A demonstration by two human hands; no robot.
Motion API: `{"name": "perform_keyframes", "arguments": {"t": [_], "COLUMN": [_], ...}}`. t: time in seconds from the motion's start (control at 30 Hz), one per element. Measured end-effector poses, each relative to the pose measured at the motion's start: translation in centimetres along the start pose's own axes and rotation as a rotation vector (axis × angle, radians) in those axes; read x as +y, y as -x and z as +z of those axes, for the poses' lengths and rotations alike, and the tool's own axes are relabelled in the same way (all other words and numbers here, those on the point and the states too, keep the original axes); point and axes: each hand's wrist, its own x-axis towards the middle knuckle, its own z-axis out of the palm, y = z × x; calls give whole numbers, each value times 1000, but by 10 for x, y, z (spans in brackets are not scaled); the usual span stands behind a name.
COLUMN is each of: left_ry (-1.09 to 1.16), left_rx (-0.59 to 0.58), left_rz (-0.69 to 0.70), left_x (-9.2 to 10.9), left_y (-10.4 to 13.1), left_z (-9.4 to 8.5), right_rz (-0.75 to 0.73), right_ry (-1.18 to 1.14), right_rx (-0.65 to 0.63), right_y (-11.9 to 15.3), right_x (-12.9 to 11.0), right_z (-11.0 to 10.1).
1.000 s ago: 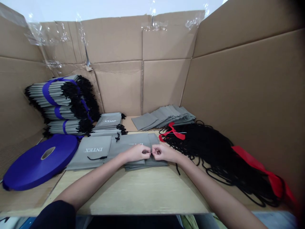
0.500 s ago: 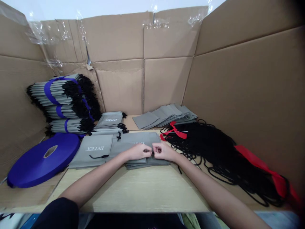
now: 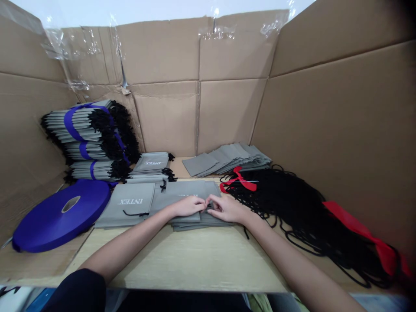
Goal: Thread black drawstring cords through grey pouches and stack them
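Observation:
Fingertips of both my hands meet over a grey fabric pouch [image 3: 175, 212] in the middle of the table. My left hand [image 3: 188, 206] is closed in a pinch on a short black cord [image 3: 209, 206] at the pouch's right end. From the right, my right hand [image 3: 229, 209] bends its forefinger and thumb around the same cord, the two tips slightly apart. Most of the cord is hidden by the fingers. Under the hands lie more grey pouches [image 3: 185, 226]. Left of them rests a grey pouch printed INTEX [image 3: 130, 200], with a black cord end across its corner.
A purple ribbon roll [image 3: 42, 221] lies at left, before bundled pouches [image 3: 82, 125]. Behind are a smaller pouch stack [image 3: 151, 162] and fanned grey pieces [image 3: 227, 158]. Black cords [image 3: 286, 195] with red ties [image 3: 357, 227] fill the right. Cardboard walls [image 3: 165, 117] enclose the table.
My right hand's forefinger and thumb have spread from a tight pinch, and its forefinger now reaches the left fingertips. The gap between the hands has closed. The view has shifted slightly.

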Motion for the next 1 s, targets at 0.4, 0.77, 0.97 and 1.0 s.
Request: {"name": "perform_keyframes", "arguments": {"t": [0.4,0.77,0.97,1.0], "left_ry": [23,194,145,136], "left_rx": [0,21,232,249], "left_rz": [-12,-51,56,56], "left_x": [-10,-4,24,28], "left_y": [-1,-1,4,5], "left_z": [2,-3,-8,-8], "right_rz": [51,290,354,356], "right_ry": [64,-965,-1247,-1287], "right_rx": [34,-18,-37,-45], "right_y": [-4,-8,-5,-4], "right_x": [6,1,-8,-9], "right_z": [6,4,-9,-11]}}
